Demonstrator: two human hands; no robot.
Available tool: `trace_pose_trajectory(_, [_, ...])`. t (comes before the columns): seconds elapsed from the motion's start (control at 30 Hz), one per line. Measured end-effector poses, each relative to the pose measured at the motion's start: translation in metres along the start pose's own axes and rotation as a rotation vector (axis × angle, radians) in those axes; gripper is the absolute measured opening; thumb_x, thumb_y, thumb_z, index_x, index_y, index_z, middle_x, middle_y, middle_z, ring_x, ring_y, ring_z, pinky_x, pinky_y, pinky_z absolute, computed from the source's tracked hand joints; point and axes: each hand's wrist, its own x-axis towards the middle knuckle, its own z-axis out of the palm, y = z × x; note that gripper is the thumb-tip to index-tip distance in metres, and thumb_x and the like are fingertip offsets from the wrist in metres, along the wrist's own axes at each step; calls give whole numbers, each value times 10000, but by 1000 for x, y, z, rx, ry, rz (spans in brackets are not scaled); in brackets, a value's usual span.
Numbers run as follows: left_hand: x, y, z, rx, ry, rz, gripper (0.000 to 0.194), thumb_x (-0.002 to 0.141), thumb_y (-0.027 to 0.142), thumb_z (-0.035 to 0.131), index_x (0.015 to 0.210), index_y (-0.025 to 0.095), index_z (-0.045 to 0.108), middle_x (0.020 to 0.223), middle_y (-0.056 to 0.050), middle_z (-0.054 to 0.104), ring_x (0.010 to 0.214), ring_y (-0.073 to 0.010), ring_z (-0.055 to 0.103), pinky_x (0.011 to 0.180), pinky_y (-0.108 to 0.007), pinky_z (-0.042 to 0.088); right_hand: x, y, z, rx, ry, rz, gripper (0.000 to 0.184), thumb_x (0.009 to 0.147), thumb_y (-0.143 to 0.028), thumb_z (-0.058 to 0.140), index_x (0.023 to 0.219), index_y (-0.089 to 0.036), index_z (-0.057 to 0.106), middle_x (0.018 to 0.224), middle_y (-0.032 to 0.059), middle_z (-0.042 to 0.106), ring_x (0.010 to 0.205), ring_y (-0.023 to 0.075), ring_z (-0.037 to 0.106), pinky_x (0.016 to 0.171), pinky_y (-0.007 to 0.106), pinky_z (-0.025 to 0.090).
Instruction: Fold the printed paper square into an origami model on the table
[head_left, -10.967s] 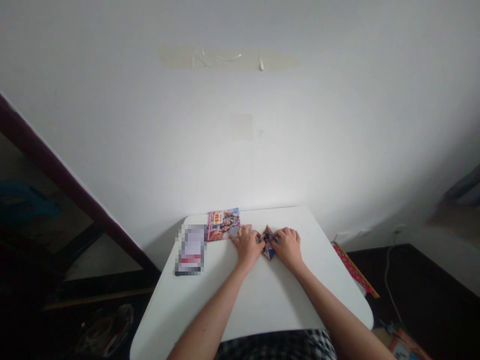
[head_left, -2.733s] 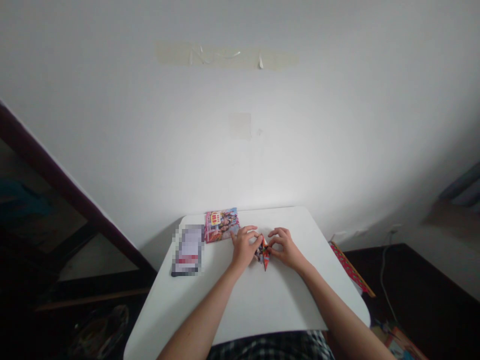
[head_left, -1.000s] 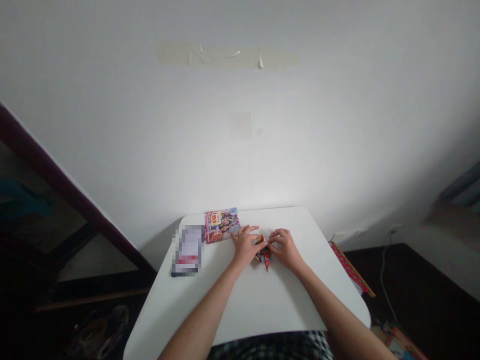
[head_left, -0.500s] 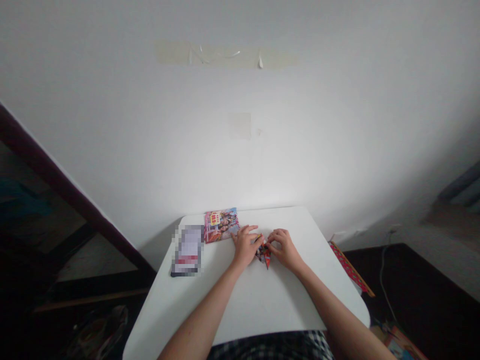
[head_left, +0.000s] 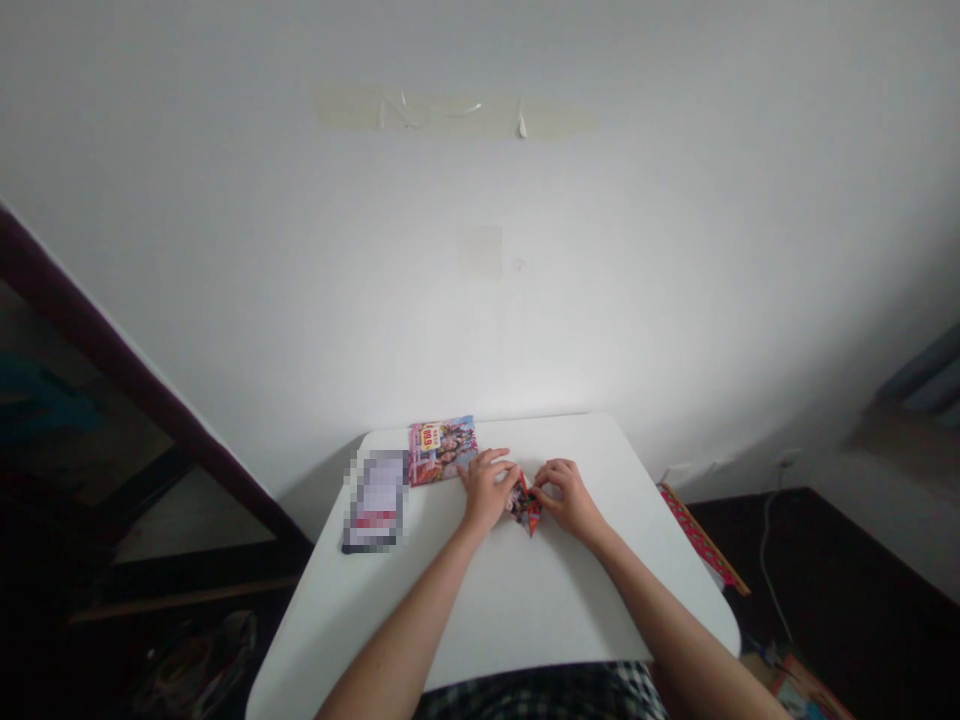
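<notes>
A small piece of folded printed paper, red with dark and pale patches, lies between my hands on the white table. It has pointed corners, one of them aimed toward me. My left hand holds its left side with thumb and index finger, the other fingers stretched out toward the back. On the right edge, my right hand pinches the paper between thumb and fingertips, its other fingers curled. A colourful printed leaflet lies flat just behind and left of my left hand.
A phone-like object, blurred by pixelation, lies at the table's left edge. Behind the table rises a white wall with old tape. A dark-framed panel leans at the left. A pink patterned item stands beyond the right edge.
My left hand has shifted slightly left, and more of the folded paper shows between the hands. Its near point has moved a little left. My right hand stays almost in place.
</notes>
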Motion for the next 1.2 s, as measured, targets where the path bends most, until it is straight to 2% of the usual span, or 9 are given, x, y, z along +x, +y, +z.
trace_pose_trajectory(0.23, [-2, -3, -1, 71, 14, 66, 108, 837, 344, 690, 803, 310, 788, 1248, -31, 681, 1262, -293, 520, 1145, -713, 135, 0, -4, -1, -26, 15, 1, 83, 872, -319, 663, 827, -253, 686, 953, 46, 663, 1049, 237, 543, 982, 423, 413])
trace_pose_trajectory(0.47, [-6, 3, 2, 57, -22, 107, 70, 813, 317, 726, 785, 318, 790, 1300, -36, 647, 1289, -299, 487, 1145, -726, 164, 2, -8, -1, -39, 53, -8, 67, 880, -306, 651, 845, -257, 679, 975, 51, 667, 1060, 239, 535, 972, 423, 426])
trace_pose_trajectory(0.7, [-6, 5, -2, 48, 15, 78, 69, 802, 287, 736, 770, 319, 788, 1276, -17, 658, 1283, -299, 504, 1138, -724, 157, 2, -1, 5, -58, 50, -17, 41, 836, -257, 683, 796, -247, 683, 954, 57, 681, 1071, 251, 534, 960, 434, 432])
trace_pose_trajectory(0.93, [-2, -2, -4, 63, 101, 115, 102, 833, 325, 702, 786, 315, 792, 1240, -14, 675, 1239, -253, 535, 1153, -561, 256, 1, -1, 7, -121, 38, -47, 46, 807, -206, 703, 787, -247, 702, 966, 60, 693, 1092, 262, 529, 949, 438, 436])
trace_pose_trajectory(1.2, [2, -7, -7, 80, 165, 104, 124, 846, 349, 683, 800, 311, 792, 1225, -19, 674, 1209, -244, 547, 1118, -495, 331, 0, -2, 6, -165, -11, -61, 70, 821, -189, 678, 805, -252, 705, 1002, 57, 687, 1104, 264, 528, 961, 453, 438])
